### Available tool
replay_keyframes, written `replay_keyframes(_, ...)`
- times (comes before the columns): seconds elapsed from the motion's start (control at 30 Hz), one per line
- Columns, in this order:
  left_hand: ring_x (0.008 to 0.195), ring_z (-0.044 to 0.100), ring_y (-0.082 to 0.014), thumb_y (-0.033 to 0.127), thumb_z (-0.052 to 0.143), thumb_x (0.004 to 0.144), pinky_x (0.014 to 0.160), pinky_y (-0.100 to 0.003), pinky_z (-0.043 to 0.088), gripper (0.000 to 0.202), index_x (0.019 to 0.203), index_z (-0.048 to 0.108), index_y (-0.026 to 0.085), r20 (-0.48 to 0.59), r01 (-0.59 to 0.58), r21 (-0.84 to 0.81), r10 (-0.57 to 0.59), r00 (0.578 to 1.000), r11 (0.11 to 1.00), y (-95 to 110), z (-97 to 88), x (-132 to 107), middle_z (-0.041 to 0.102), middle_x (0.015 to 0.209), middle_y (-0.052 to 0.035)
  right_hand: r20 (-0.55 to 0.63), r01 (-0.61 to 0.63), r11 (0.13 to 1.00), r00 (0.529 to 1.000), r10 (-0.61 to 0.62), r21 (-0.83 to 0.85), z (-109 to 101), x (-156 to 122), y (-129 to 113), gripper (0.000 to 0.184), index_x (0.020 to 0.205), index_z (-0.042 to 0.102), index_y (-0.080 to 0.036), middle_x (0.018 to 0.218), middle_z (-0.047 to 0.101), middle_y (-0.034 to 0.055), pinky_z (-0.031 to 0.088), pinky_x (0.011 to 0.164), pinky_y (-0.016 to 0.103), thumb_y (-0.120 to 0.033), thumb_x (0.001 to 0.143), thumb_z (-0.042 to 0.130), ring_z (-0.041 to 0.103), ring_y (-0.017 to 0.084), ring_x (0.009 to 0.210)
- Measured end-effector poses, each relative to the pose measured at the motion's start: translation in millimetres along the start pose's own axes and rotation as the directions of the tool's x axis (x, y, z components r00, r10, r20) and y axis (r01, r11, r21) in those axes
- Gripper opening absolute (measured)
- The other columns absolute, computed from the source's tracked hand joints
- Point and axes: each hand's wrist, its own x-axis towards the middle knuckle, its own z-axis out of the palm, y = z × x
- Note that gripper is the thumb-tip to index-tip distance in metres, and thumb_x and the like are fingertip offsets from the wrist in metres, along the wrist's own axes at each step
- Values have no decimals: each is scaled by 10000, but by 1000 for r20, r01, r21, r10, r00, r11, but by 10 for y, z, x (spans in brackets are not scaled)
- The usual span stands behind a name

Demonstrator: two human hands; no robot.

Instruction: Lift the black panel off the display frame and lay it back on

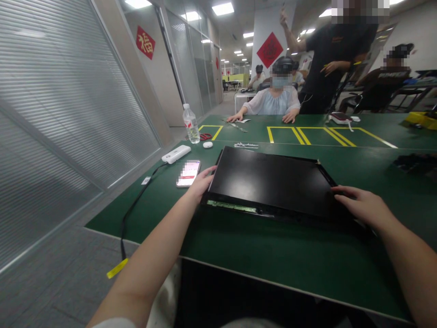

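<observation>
A flat black display panel (269, 180) lies tilted over a black frame (328, 175) on the green table. Along its near edge a green circuit strip (235, 207) shows in a gap. My left hand (202, 183) grips the left edge, its fingers partly hidden by the panel. At the right edge my right hand (363, 205) is closed on the panel, with thumb and forefinger at the rim and the other fingers hidden underneath. Left of the panel, close to my left hand, a lit phone (189, 174) lies face up.
Beyond the phone are a white power bank (176, 154) with a black strap (136, 202), a white case (207, 145), a water bottle (191, 124) and red-handled scissors (205, 136). Yellow tape (297, 135) marks the far table. A person (275, 98) sits opposite; another (336, 54) stands.
</observation>
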Motion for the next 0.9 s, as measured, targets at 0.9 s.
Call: replay_keyframes(0.9,996,737,-254,70,639,631,783,-290,586,661,1280,735,154,139,-156,60,146,979,986,78,96,-115,786,1144,-84,-32,59,998,998,-59,12,42,27,61,418,1025,810,-309,1253,745,49,539,908,463,-487,716,591,700,329,1047)
